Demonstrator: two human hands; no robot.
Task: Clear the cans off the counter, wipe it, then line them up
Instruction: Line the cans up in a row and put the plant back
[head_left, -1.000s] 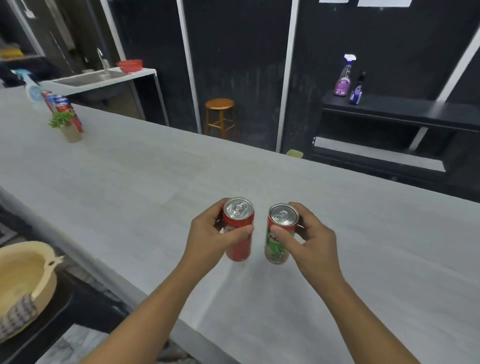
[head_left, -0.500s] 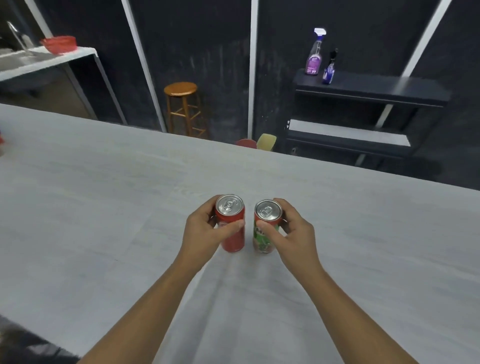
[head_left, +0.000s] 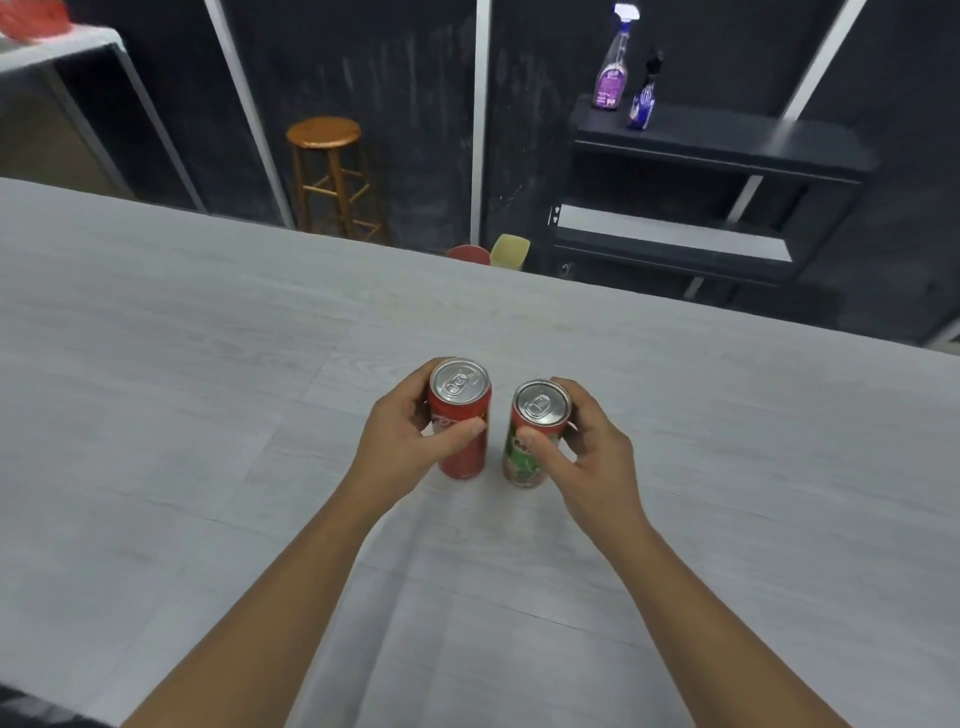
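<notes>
Two drink cans are seen upright near the middle of the pale grey counter (head_left: 208, 364), each one gripped by a bare hand. The red can (head_left: 461, 431) is held by the left hand (head_left: 410, 447): the thumb is laid across the front of the can and the other fingers are curled round its far side, so the hand is closed on it. The red and green can (head_left: 530, 447) is held in the same way by the right hand (head_left: 592, 457), with the thumb pressed on the front label and the fingers wrapped behind, just under the rim. The two cans are placed side by side with a narrow gap between them, and they are not touching. Both silver tops are seen with the pull tabs unopened. Whether the bottoms are resting on the counter or are lifted a little above it cannot be told for sure. Both forearms are stretched forward from the lower edge of the view. Behind the counter, a round wooden stool (head_left: 324, 171) is seen against the dark wall. To the right, a dark shelf unit (head_left: 727, 140) is seen, and on its top a purple spray bottle (head_left: 613, 62) and a smaller blue bottle (head_left: 643, 93) are standing just beside each other.
</notes>
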